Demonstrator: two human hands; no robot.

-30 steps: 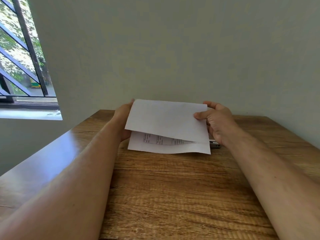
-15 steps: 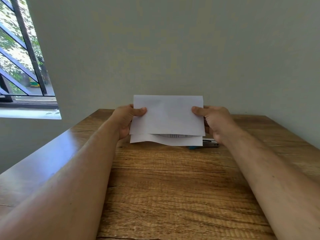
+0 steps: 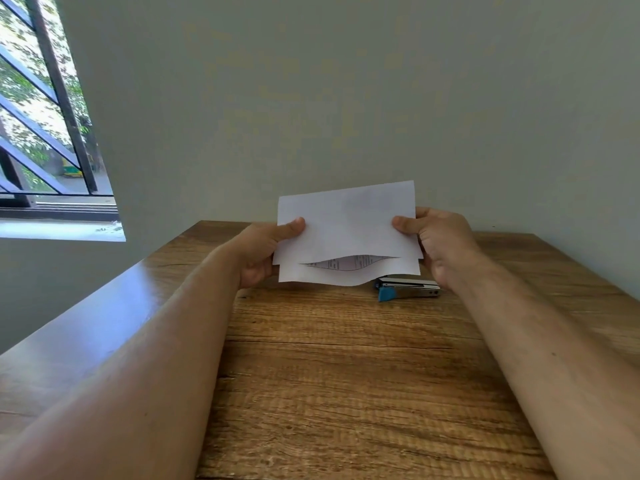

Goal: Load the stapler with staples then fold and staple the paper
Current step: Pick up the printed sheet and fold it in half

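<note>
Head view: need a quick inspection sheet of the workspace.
Surface: wooden table, grain and a crack line visible.
Job's things: folded paper held up over the table, layers gaping at the lower edge, print inside; stapler lying on the table under the paper's right corner.
Clutter: nothing seen.
Grippers: left hand and right hand pinch the paper's side edges, thumbs in front.
Cables: nothing seen.
Surroundings: plain wall; barred window at left.

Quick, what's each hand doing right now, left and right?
Left hand: pinching the left edge of the folded paper.
Right hand: pinching the paper's right edge.
</note>
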